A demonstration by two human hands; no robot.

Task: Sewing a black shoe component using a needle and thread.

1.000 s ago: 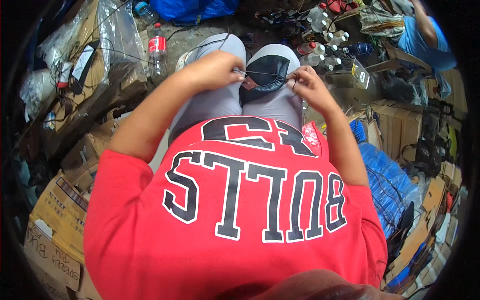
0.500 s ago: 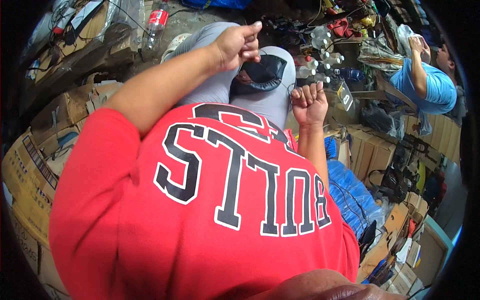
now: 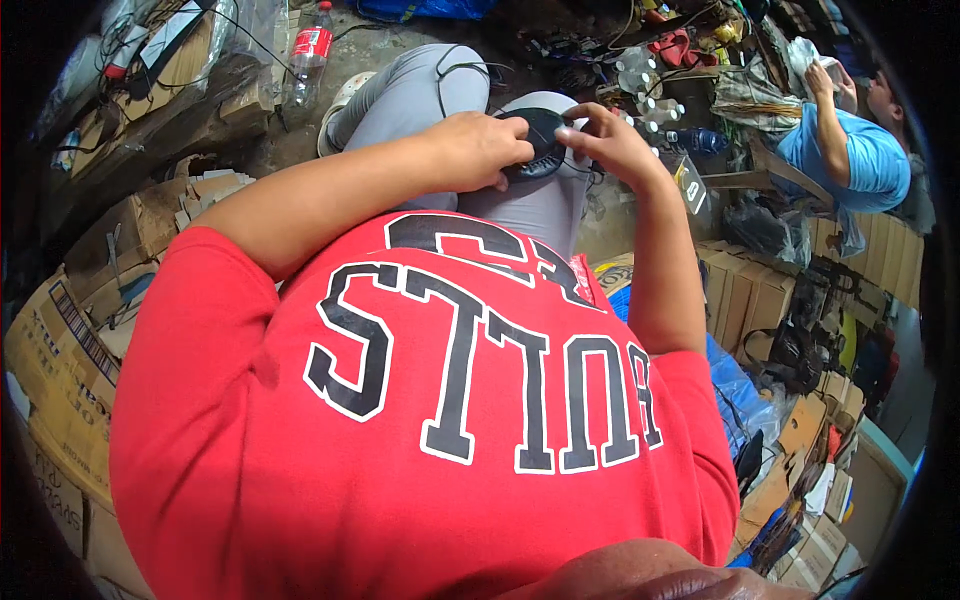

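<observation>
A black, hollow, shoe-like piece (image 3: pixel 543 128) with a rounded rim rests on my grey-trousered right thigh. My left hand (image 3: pixel 484 152) is closed over its left edge, fingers bent and knuckles up. At its right edge, my right hand (image 3: pixel 612 146) pinches the rim between thumb and forefinger. A thin dark cord (image 3: pixel 461 66) lies looped over my left knee. Whether a needle or other small tool is in my fingers is too small to tell.
Upright plastic bottles (image 3: pixel 636 75) stand beyond my right knee, and a red-labelled bottle (image 3: pixel 311 50) at far left. A co-worker in a blue shirt (image 3: pixel 845 160) sits at far right. Cardboard boxes (image 3: pixel 745 290) and blue plastic sheeting (image 3: pixel 735 395) lie to my right.
My hands were apart with a thin cord drawn between them; both have come in onto the black piece. The cord now lies over my left knee.
</observation>
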